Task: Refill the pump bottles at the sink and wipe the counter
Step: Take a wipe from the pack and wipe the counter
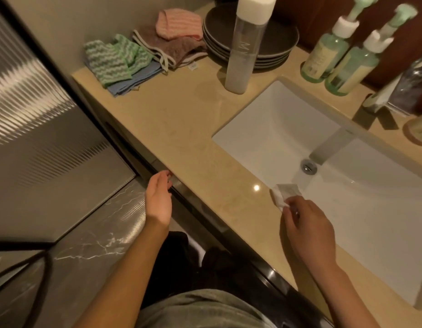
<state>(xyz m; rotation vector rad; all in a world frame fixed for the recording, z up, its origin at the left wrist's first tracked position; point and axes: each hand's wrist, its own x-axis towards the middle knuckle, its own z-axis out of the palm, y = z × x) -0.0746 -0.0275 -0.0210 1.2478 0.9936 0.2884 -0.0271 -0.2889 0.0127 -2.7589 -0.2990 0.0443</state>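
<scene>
Two green pump bottles (328, 53) (356, 65) with white collars stand on the beige counter (181, 129) behind the white sink (288, 129). A tall clear bottle with a white cap (243, 50) stands left of the sink. My right hand (304, 226) pinches a small white crumpled piece, paper or wrapper (283, 195), at the sink's front left rim. My left hand (159, 197) hovers at the counter's front edge, fingers apart and holding nothing.
Folded cloths lie at the back left: green striped (113, 60), blue (134, 79), brown (174, 48), pink (179, 23). A stack of dark plates (271, 50) sits behind the tall bottle. A faucet (333, 143) reaches over the drain (309, 166). A ribbed glass panel (39, 114) stands left.
</scene>
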